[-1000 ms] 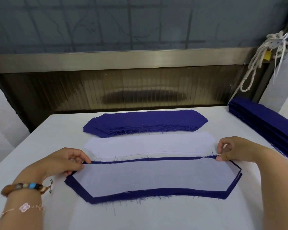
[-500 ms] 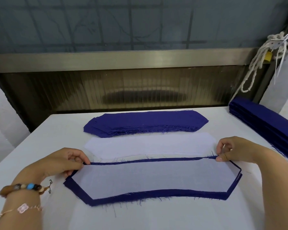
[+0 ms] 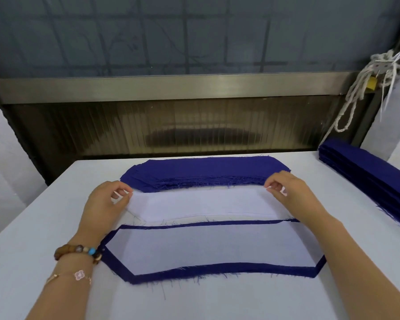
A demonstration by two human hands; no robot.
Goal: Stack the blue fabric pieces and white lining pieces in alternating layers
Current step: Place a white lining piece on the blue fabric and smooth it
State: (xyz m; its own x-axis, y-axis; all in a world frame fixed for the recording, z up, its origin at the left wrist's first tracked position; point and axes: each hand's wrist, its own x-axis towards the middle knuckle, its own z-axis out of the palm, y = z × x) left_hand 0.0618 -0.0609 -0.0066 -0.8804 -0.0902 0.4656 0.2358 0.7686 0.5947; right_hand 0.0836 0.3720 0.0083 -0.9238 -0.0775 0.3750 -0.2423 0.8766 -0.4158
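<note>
White and thin, the lining piece (image 3: 201,204) looks soft and light, so it will flop. It is best held at both far corners. It lies between the blue pile (image 3: 206,172) and the near stack (image 3: 206,245). The left hand (image 3: 106,204) and right hand (image 3: 289,192) reach forward, low, with fingers curled and seeming to pinch those corners.

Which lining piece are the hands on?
The middle lining piece, no blue border; left hand and right hand pinch its corners. The nearer piece sits on blue fabric.

Left hand (image 3: 104,205), right hand (image 3: 292,192): pinch grips.
</note>
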